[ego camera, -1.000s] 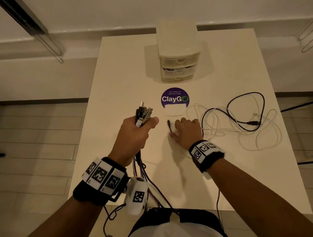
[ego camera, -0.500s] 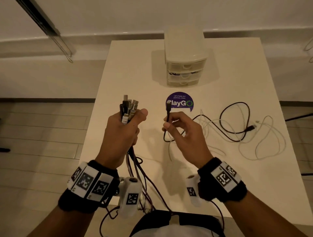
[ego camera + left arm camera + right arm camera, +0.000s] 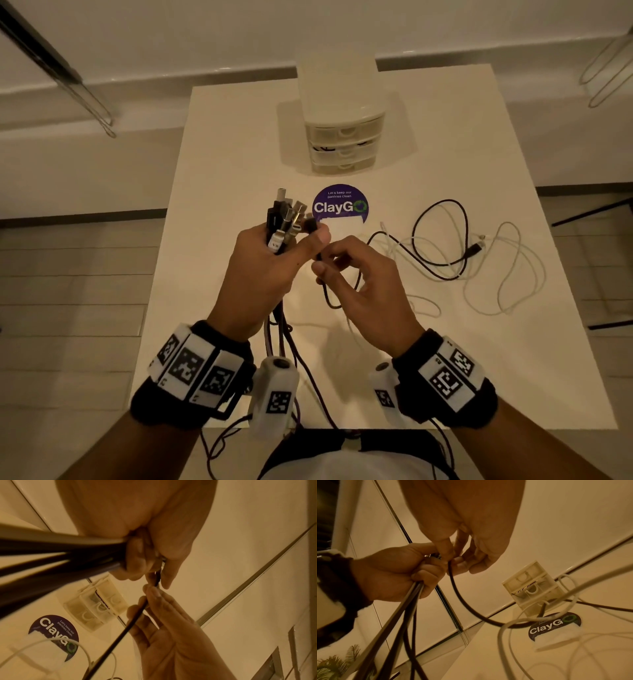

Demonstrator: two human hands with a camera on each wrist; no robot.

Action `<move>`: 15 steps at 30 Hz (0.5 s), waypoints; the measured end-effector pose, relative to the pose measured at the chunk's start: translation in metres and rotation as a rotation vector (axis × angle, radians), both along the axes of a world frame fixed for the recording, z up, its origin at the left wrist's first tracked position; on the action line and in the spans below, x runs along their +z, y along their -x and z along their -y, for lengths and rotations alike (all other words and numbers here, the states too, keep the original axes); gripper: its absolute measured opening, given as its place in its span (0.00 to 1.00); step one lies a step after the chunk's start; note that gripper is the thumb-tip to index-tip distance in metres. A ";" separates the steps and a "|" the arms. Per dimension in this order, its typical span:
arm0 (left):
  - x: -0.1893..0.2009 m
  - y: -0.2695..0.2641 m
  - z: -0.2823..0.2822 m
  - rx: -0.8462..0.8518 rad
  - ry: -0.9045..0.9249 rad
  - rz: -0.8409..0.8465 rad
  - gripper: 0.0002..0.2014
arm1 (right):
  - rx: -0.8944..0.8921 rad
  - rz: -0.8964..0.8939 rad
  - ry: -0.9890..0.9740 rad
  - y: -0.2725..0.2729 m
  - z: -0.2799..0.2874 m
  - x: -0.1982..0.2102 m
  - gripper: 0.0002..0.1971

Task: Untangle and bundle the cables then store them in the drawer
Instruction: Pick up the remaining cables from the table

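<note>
Beside the round purple "ClayGo" sticker (image 3: 340,207), the left hand (image 3: 263,274) is clenching its grip on the cable bundle (image 3: 286,219) while the right hand (image 3: 363,287) is pinching a thin black cable (image 3: 439,240).

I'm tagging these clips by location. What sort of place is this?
Probably an office pantry or break room: a sticker reading "Let's keep our pantries clean", a plain white table, a tiled floor.

Both hands raised together, left hand (image 3: 263,270) fisted, right hand (image 3: 363,291) fingertips pinched beside its thumb.
</note>
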State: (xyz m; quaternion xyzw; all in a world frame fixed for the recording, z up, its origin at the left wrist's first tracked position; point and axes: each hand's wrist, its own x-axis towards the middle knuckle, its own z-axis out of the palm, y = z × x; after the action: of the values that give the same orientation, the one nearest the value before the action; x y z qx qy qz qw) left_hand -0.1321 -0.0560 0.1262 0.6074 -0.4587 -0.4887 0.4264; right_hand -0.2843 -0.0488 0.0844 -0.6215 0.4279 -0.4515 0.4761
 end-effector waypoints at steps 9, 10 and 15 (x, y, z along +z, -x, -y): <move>0.000 0.011 0.007 -0.072 -0.084 -0.240 0.18 | -0.034 0.121 -0.032 -0.004 0.002 0.002 0.03; 0.001 0.010 0.008 -0.021 -0.114 -0.356 0.18 | -0.046 0.140 -0.039 -0.004 0.003 0.002 0.02; 0.008 -0.014 0.016 0.173 -0.113 -0.708 0.14 | -0.053 0.262 -0.088 -0.002 0.001 0.007 0.04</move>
State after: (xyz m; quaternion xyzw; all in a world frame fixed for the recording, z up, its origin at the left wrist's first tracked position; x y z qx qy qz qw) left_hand -0.1179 -0.0721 0.1343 0.4599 -0.2020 -0.6552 0.5643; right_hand -0.2820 -0.0497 0.0917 -0.5242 0.3976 -0.5222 0.5426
